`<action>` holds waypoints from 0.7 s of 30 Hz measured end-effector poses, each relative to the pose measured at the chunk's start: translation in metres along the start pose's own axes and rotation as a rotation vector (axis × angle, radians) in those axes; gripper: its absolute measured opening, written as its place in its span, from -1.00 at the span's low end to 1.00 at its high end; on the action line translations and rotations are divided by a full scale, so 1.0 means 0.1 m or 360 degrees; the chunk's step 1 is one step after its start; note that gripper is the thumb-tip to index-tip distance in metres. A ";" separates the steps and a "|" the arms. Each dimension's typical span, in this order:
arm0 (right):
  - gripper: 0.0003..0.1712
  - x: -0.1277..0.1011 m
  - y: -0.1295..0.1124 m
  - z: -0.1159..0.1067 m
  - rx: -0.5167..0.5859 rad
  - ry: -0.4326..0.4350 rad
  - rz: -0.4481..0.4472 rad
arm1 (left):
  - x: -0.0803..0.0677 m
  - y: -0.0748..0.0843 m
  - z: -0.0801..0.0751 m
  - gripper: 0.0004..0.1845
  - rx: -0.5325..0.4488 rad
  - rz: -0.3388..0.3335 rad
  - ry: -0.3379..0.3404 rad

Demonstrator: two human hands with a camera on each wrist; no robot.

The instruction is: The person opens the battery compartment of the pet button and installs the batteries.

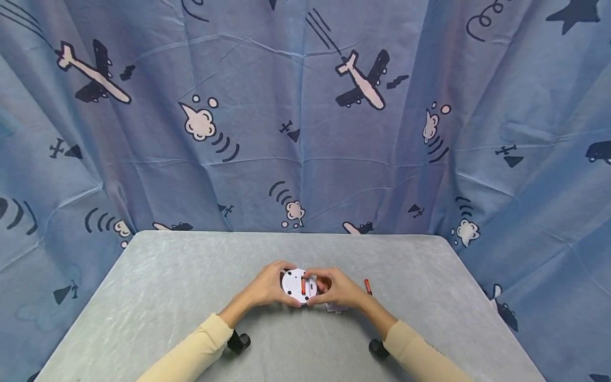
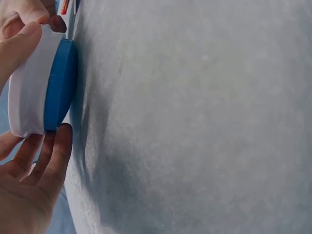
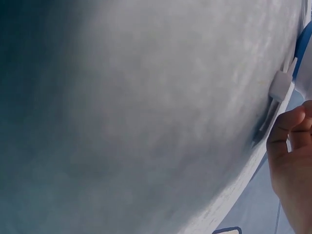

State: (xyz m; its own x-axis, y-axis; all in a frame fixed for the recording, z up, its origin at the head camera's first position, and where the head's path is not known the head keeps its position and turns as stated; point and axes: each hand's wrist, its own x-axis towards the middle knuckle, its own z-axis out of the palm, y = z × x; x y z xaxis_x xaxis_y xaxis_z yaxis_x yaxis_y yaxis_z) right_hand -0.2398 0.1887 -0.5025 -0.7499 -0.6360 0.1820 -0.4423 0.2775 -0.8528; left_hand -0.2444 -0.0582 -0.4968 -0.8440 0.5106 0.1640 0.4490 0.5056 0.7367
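Two hands meet over the middle of a grey table (image 1: 167, 297), near its front edge, with bare tabletop open on both sides. The left hand (image 1: 268, 286) curls around a round white device (image 1: 295, 285) with a red battery (image 1: 303, 286) seated in it, and the right hand (image 1: 336, 289) pinches at that battery; another battery (image 1: 368, 287) lies just beside it. Only the left wrist view shows the device's blue underside (image 2: 59, 85) (resting against the table).

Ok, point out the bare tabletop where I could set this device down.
Free: the wide stretch left of the left hand, and the far strip of table before the curtain. Crowded: around the round white device, the right hand, and the loose battery beside it.
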 end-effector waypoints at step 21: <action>-0.44 0.03 -0.05 0.02 -0.0102 0.0047 0.0103 | 0.02 0.00 -0.01 -0.05 0.0015 -0.0071 0.0020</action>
State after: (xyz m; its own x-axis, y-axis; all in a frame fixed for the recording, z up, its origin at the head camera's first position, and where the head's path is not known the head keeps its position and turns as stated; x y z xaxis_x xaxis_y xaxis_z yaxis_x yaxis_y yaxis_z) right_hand -0.2388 0.1843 -0.4989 -0.7916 -0.5941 0.1427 -0.4223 0.3632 -0.8305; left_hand -0.2463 -0.0582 -0.4955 -0.8668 0.4786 0.1398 0.4139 0.5343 0.7371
